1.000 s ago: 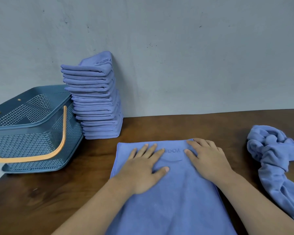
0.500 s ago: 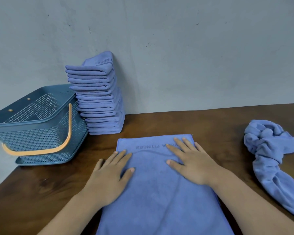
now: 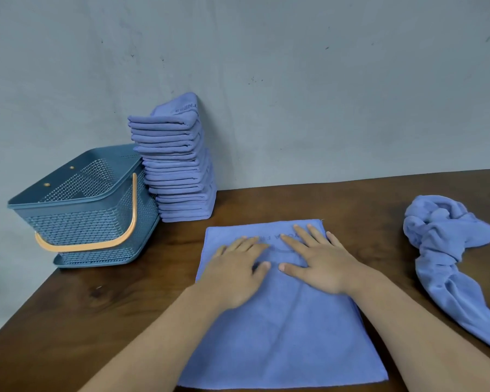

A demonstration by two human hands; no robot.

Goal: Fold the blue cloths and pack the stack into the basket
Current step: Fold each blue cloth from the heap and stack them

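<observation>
A blue cloth point(image 3: 283, 329) lies spread flat on the wooden table in front of me. My left hand point(image 3: 235, 273) and my right hand point(image 3: 317, 261) both press flat on its far half, fingers straight, thumbs nearly touching. A tall stack of folded blue cloths point(image 3: 178, 165) leans against the wall at the back. Left of the stack stands a blue mesh basket point(image 3: 77, 222) with an orange handle hanging down its front. A crumpled blue cloth point(image 3: 447, 250) lies at the right.
The dark wooden table point(image 3: 96, 321) ends at its left edge just past the basket. A grey wall point(image 3: 323, 94) runs directly behind the table.
Both hands slid across the flat cloth, first toward me and leftward, then back together near its middle. The view also shifted slightly.
</observation>
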